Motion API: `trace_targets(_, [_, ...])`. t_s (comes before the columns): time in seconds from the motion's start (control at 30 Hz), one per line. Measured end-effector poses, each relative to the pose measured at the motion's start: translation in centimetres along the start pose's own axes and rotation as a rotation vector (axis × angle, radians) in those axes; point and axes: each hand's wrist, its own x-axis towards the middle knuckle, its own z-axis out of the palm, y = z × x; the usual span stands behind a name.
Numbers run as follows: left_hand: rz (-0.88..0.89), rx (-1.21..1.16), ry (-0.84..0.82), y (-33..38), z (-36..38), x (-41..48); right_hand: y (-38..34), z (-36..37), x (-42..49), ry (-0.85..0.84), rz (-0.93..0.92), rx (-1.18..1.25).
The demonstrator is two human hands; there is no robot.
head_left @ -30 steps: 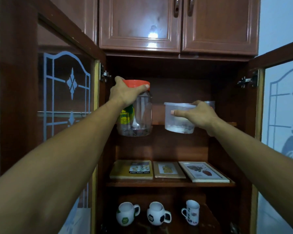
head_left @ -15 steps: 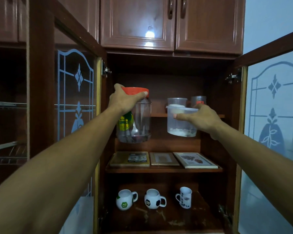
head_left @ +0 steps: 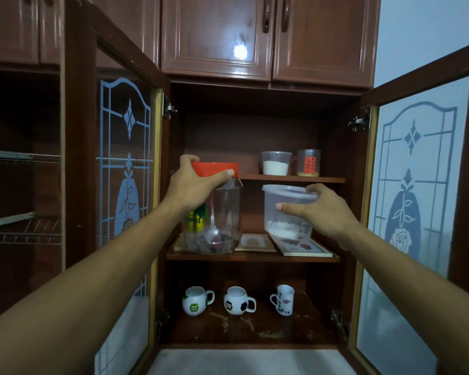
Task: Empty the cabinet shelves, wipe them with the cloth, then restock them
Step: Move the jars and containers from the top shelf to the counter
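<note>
In front of the open cabinet [head_left: 252, 257], two containers are held off the shelves. Left hand [head_left: 192, 189] grips the red lid of a tall clear jar [head_left: 222, 220]: spoon inside, dark bits at the bottom. Right hand [head_left: 322, 209] curls round a lidded translucent tub [head_left: 284, 212], white layer at its base. Far top shelf, right: small tub [head_left: 275, 163] part-filled with white powder; just beside it a red-labelled cup [head_left: 308, 162], pale layer low down. Bottom shelf: three mugs [head_left: 237, 300].
</note>
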Motion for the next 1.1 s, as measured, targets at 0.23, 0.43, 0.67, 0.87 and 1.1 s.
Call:
trace_targets(0.23, [-0.008, 0.002, -0.020, 0.2, 0.8, -4.2, 2.2, 0.0, -3.3, -0.029, 0.004, -0.004])
trace_targets(0.43, [-0.025, 0.035, 0.007, -0.2, 0.2, -7.1, 3.1, 0.3, -5.9, -0.055, -0.002, 0.020])
trace_targets(0.67, [-0.039, 0.040, -0.018, -1.3, -2.0, -10.3, 1.7, 1.0, -9.2, -0.075, -0.024, 0.022])
trace_targets(0.87, [-0.038, -0.004, -0.063, -2.2, -4.7, -13.2, 0.1, 2.1, -13.1, -0.081, 0.014, 0.037])
trace_targets(1.1, [-0.039, -0.035, -0.121, -3.2, -8.8, -16.9, -1.8, 3.9, -17.5, -0.029, 0.054, 0.040])
